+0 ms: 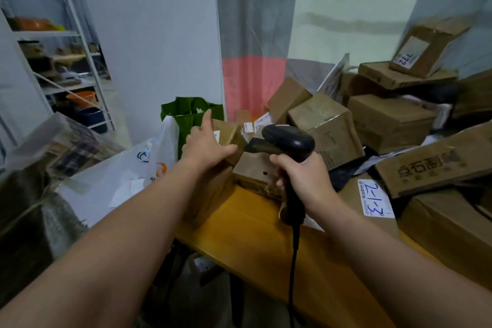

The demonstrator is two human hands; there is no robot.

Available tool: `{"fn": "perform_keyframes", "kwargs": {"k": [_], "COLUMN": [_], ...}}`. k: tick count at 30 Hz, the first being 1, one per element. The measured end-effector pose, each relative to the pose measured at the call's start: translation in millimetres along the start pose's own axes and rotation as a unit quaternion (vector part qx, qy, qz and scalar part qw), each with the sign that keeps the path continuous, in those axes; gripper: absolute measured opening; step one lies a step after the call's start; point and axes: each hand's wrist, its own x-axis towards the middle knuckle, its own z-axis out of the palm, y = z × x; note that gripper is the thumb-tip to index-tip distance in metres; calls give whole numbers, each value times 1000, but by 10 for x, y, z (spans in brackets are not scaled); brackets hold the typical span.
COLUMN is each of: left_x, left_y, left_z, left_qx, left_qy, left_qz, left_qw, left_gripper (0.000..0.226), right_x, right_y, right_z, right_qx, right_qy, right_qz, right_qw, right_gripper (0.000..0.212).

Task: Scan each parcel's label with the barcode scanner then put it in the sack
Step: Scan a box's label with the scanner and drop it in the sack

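My right hand [306, 178] grips the handle of a black barcode scanner [288, 141], whose head points left toward the boxes at the table's far left. My left hand [206, 141] reaches onto a small brown cardboard parcel [229, 132] with a white label, thumb spread along its near side and index finger stretched over its far edge. A taller brown box [210, 194] stands under my left wrist at the table's left end. A white plastic sack [127, 178] with printed logos lies open to the left of the table.
Several cardboard parcels are heaped across the wooden table [255, 234], one labelled "2-1-3" [374, 201]. A green bag [190, 114] stands behind the sack. A clear plastic bin [53, 146] sits at left, with metal shelving [61, 34] beyond. The scanner cable [292, 269] hangs over the table's front edge.
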Motion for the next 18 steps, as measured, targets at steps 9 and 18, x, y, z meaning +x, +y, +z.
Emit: {"fn": "perform_keyframes", "kwargs": {"k": [9, 18], "left_x": [-533, -1872], "left_y": [279, 412], "left_z": [-373, -365], "left_qx": [-38, -142], "left_qy": [192, 131], "left_qz": [86, 179], "left_qw": [977, 965], "left_gripper": [97, 92], "right_x": [-245, -1045], "right_y": [-131, -84], "right_z": [-154, -570], "right_qx": [29, 101], "right_qy": [6, 36], "right_qz": [-15, -9], "right_qw": [999, 994], "right_gripper": [9, 22]}}
